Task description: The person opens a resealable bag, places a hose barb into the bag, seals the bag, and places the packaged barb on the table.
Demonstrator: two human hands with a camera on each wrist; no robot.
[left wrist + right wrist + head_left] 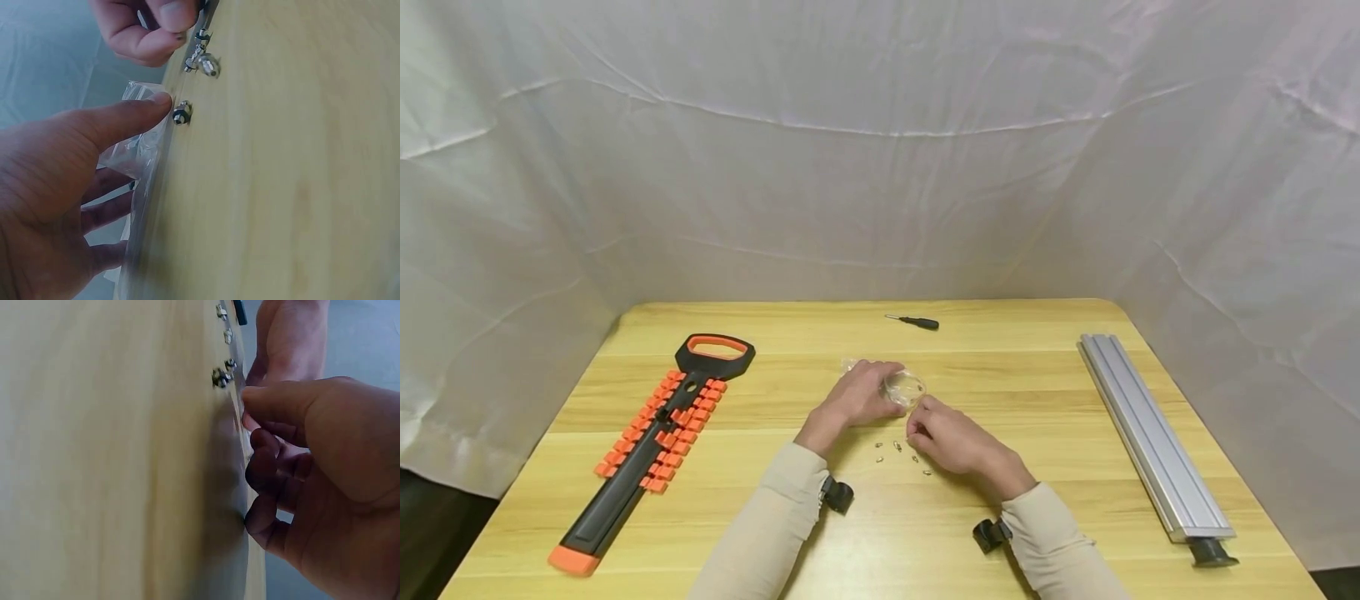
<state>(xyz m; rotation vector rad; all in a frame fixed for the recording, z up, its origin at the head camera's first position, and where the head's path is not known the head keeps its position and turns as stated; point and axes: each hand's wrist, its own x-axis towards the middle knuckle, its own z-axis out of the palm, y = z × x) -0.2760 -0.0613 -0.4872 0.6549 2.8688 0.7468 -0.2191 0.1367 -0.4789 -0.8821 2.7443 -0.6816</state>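
White cloth backdrop on three sides; wooden surface [1075, 400] w/ light grain.

Item 1: clear plastic bag [901, 387], near centre of surface. Left hand [859, 397] holds it, fingers curled round the film; thumb lies straight along it in left wrist view.

Item 2: small metal fasteners [901, 451], several, loose, just toward near edge from the bag, btwn both hands. Exact type too small to tell.

Item 3: right hand [951, 437], fingers curled, thumb and forefinger pinched together at the bag mouth; whether a fastener sits in the pinch, can't tell.

Item 4: orange-black socket rail [651, 442], left side, angled toward near-left corner. Item 5: small screwdriver [914, 321], by far edge. Item 6: aluminium extrusion [1153, 433], along right edge.

Risk (judgement): fasteners small and round-ish, so a sleeve brush or bag drag could scatter or roll them; limp bag mouth may fold shut and a piece could drop beside it.
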